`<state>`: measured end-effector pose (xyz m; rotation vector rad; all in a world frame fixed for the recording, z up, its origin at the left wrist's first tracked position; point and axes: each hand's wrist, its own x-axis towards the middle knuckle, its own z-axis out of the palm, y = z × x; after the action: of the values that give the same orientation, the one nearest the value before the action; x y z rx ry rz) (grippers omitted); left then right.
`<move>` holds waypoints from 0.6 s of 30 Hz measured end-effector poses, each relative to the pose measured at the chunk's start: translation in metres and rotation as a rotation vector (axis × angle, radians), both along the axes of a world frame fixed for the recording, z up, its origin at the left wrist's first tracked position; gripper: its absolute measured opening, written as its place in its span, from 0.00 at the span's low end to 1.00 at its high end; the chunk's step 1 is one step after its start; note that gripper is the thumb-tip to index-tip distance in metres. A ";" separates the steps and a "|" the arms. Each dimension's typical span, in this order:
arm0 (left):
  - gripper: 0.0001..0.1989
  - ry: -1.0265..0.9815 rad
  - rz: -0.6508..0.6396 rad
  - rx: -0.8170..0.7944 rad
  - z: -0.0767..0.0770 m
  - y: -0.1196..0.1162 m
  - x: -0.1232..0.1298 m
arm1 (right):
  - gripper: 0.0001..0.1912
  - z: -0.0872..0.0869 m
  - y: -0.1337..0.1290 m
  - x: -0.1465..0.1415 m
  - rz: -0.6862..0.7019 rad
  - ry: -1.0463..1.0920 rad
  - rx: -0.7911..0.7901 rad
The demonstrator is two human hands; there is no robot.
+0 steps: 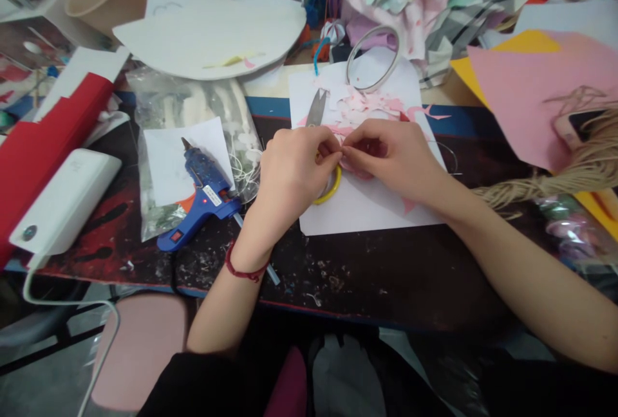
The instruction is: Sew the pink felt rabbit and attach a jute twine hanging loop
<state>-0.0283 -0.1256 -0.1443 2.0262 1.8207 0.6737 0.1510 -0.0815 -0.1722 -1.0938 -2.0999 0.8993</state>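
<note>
My left hand (300, 169) and my right hand (393, 154) meet over a white sheet of paper (352, 214), thumbs and forefingers pinched together tip to tip. Whatever small thing lies between the fingertips is hidden; a bit of pink shows below my right fingers. Under my left hand lie scissors (317, 107), their open blades pointing away and a yellow handle loop showing beside the fingers. Cut pink paper scraps (364, 107) are heaped just beyond both hands. A round metal ring (348, 73) leans at the sheet's far edge.
Left of my forearm, a blue glue gun (207, 188) rests on white paper over a plastic bag (193, 95). A white power bank (65, 201) with a cable lies further left. Pink paper (526, 95) and a twine bundle (555, 182) lie right; a white board (212, 40) stands behind.
</note>
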 end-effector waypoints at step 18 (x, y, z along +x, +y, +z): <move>0.05 0.054 -0.015 -0.029 0.008 0.004 0.001 | 0.06 0.005 -0.002 0.000 -0.008 -0.031 -0.016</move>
<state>-0.0275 -0.1216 -0.1363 2.0562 1.8325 0.5900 0.1507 -0.0835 -0.1671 -1.1301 -2.1150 0.9023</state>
